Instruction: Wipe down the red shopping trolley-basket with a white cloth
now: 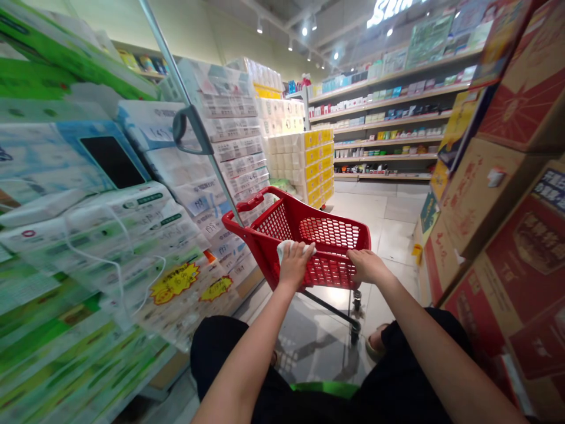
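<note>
The left hand point(293, 266) holds a soft-looking white cloth point(282, 249); the right hand point(365, 266) grips the stiff-looking red cart point(326, 272) by its rim point(333, 255), likely a good spot.

a pale yellow-green painted wall point(220, 29) rises at the left; long, light-edged shelves point(384, 176), packed with small goods, line the far side. small round white spotlights point(304, 30) and glowing white sign letters point(388, 10) shine above a glossy, light-coloured tiled floor point(371, 206).
</note>
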`<action>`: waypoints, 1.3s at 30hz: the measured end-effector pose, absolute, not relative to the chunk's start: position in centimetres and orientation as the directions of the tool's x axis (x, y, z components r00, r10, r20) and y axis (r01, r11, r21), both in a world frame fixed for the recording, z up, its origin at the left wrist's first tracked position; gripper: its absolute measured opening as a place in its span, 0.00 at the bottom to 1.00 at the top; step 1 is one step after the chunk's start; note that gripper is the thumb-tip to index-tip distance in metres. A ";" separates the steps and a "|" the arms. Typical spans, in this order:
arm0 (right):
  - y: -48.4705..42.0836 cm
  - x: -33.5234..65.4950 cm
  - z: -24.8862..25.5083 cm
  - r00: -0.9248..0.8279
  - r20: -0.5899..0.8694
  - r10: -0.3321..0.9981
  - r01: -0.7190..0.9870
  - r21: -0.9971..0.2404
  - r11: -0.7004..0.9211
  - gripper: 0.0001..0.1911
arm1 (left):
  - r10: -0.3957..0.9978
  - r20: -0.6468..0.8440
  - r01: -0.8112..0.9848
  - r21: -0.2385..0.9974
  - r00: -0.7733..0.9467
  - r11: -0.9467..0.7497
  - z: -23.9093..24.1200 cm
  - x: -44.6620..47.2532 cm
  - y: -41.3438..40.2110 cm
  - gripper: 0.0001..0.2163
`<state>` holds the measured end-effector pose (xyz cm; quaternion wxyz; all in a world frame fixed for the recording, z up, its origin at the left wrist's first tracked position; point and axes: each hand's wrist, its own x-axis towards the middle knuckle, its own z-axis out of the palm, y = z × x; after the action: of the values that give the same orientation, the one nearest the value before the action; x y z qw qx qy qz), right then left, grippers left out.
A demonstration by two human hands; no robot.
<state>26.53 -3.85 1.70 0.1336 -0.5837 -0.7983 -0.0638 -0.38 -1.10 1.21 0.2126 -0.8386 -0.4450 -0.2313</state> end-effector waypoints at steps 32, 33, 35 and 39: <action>-2.1 25.3 -1.2 -0.201 0.471 0.859 0.955 -0.099 0.278 0.17 | 0.722 0.587 0.852 0.102 0.365 -0.513 0.7 2.1 -2.7 0.32; -2.1 25.3 -1.2 -0.198 0.472 0.859 0.957 -0.099 0.274 0.16 | 0.712 0.578 0.828 0.107 0.399 -0.551 0.4 3.6 -3.2 0.32; -2.2 25.3 -1.2 -0.196 0.474 0.858 0.957 -0.098 0.272 0.16 | 0.689 0.562 0.787 0.105 0.458 -0.608 0.0 5.9 -3.9 0.32; -2.7 25.5 -0.8 -0.217 0.472 0.854 0.951 -0.095 0.294 0.15 | 0.652 0.514 0.742 0.042 0.558 -0.669 0.2 6.5 -3.6 0.31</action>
<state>25.51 -2.67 -0.76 0.2240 -0.5844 -0.7724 -0.1081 6.53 -3.58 0.24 0.0900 -0.8779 -0.3970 -0.2520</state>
